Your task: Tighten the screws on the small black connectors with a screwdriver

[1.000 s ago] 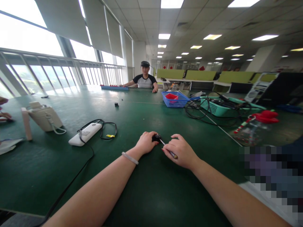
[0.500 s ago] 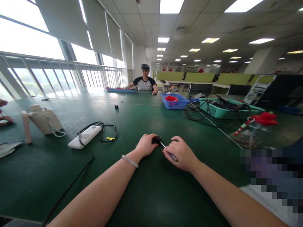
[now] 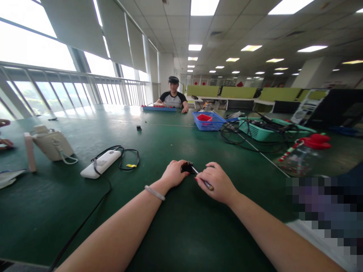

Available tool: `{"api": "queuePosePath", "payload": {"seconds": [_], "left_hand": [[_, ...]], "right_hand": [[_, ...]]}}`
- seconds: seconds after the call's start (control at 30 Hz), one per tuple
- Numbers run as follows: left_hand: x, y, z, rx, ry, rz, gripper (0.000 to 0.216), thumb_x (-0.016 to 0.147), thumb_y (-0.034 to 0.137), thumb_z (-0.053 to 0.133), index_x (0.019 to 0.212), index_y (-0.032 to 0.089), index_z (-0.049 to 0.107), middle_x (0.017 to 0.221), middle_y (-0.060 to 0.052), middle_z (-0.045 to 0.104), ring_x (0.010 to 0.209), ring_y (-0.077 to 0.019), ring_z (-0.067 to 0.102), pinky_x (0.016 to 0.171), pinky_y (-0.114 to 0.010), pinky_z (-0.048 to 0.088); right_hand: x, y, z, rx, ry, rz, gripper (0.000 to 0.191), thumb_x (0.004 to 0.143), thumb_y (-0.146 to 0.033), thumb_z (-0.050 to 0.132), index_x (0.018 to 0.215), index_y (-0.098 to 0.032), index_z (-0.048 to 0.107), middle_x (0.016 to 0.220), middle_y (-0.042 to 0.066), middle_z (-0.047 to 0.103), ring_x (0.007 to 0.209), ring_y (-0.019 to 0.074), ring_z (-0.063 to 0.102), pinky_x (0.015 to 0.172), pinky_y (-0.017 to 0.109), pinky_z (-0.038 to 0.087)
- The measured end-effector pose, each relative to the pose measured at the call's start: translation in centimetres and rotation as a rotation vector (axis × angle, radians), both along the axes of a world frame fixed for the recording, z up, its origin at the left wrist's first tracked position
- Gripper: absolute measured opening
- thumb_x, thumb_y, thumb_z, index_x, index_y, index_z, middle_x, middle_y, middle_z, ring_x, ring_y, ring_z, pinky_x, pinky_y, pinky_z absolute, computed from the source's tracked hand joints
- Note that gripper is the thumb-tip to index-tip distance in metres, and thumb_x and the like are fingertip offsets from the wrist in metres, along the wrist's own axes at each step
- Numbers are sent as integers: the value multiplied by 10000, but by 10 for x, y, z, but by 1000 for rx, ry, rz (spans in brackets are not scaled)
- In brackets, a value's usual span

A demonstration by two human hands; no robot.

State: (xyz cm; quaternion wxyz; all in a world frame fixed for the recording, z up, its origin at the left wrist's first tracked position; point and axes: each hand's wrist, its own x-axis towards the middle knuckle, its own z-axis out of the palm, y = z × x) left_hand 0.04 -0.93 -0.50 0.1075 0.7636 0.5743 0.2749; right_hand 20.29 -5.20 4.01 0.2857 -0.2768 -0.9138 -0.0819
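Observation:
My left hand (image 3: 175, 173) rests on the green table (image 3: 198, 241), its fingers closed around a small black part (image 3: 187, 167) with a ridged top edge. The fingers cover much of that part, so its kind is unclear. In my right hand (image 3: 217, 183) is a slim screwdriver (image 3: 209, 186) with a silvery shaft and a brownish handle end. It slants up and left, its tip at the right side of the black part. Whether the tip touches the part, I cannot make out.
Left of my arms lie a white power strip (image 3: 102, 163) with a black cable and a beige bottle (image 3: 53, 143). A small black block (image 3: 138, 128), a blue basket (image 3: 209, 122), a teal basket (image 3: 255, 132) and a red-lidded jar (image 3: 303, 158) stand farther off. A person (image 3: 173, 99) sits opposite.
The black part is turned slightly in my left hand. Across the table, the blue tray has slid to the right, along with the person's arm.

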Motion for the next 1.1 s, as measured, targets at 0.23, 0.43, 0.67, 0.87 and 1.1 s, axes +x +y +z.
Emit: {"api": "queuePosePath", "payload": {"seconds": [0.23,0.43,0.67,0.87,1.1], "left_hand": [[0,-2,2,-20,-9,-6,439,773,298,702,1201,233,627,1108,-59,687,1104,-240,580,987,-339,444],[0,-2,2,-5,8,-11,430,781,304,692,1196,216,627,1112,-71,687,1103,-251,580,983,-344,446],[-1,-3,4,-20,-9,-35,419,779,278,691,1192,244,628,1113,-59,685,1117,-245,571,1002,-346,433],[-1,-4,7,-63,-32,-25,429,778,272,696,1202,251,627,1142,-64,669,1125,-239,573,1012,-349,425],[-2,-4,5,-54,-35,-30,439,774,280,701,1205,250,625,1149,-67,666,1126,-238,573,1012,-355,423]], "right_hand": [[1,2,-1,-68,6,-10,263,939,-241,476,763,-197,665,694,21,658,656,151,571,911,378,363],[3,6,-4,-121,87,-21,229,932,-240,497,798,-197,677,742,25,688,675,155,588,884,374,377],[11,15,-9,-297,291,-90,208,918,-306,526,813,-219,684,743,13,680,703,177,602,695,314,437],[16,22,-15,-598,533,-89,237,897,-418,554,854,-202,641,644,-9,591,545,139,529,506,259,404],[17,29,-17,-700,715,-102,283,843,-461,612,776,-186,631,604,-3,578,574,159,557,564,288,450]]}}
